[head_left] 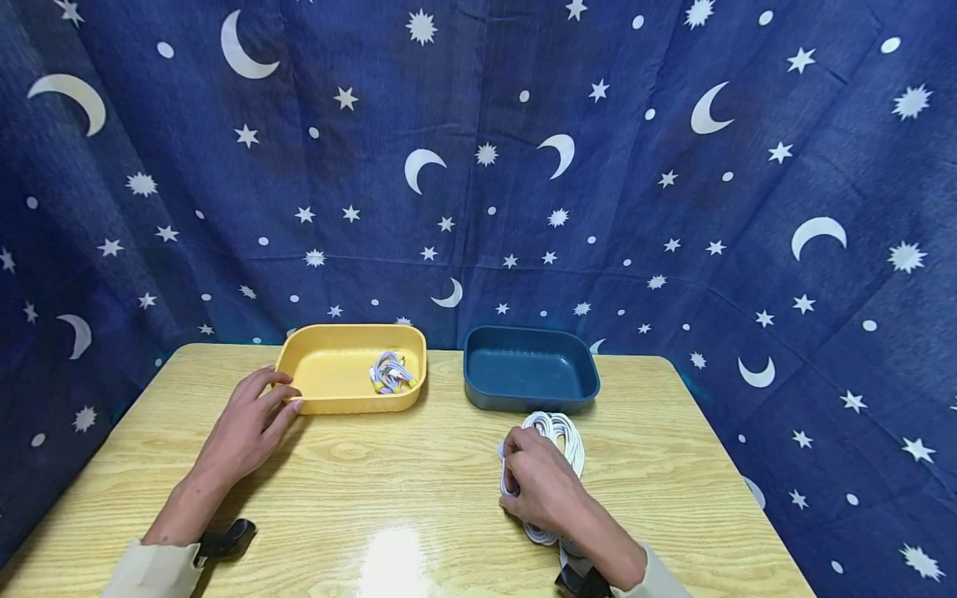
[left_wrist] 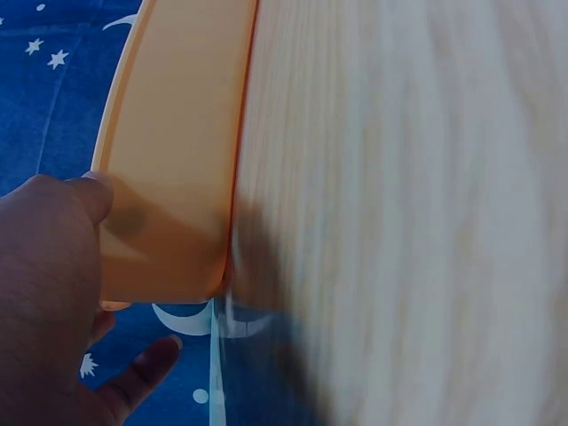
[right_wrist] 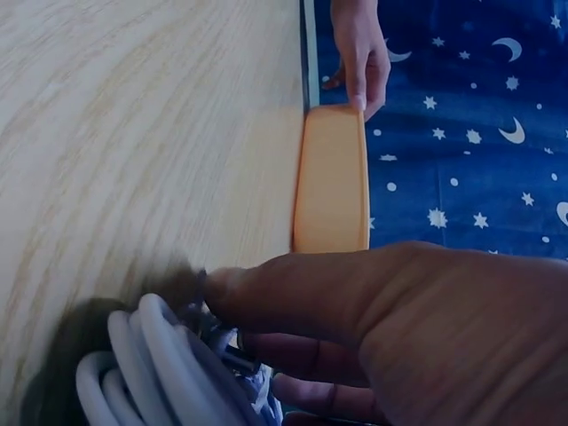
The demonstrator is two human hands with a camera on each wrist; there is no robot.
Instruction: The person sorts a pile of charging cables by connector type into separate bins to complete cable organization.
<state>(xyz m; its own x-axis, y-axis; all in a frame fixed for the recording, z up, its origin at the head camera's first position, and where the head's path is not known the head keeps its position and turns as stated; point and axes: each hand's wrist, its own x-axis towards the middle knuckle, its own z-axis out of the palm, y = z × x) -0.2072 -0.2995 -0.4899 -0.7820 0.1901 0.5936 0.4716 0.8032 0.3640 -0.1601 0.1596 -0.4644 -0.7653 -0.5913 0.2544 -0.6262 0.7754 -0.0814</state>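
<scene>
Two hands | right hand (head_left: 542, 486) fingers clutch cable coil (head_left: 557, 432) | left hand (head_left: 250, 423) fingers relaxed against yellow tray (head_left: 329, 405)

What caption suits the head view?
Right hand grips a coiled white cable on a wooden table; left hand touches a yellow plastic tray.

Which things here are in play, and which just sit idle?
In play: white cable coil under the right hand's grip; yellow tray, touched by the left hand.
Idle: blue tray; small cable bundle inside the yellow tray.
</scene>
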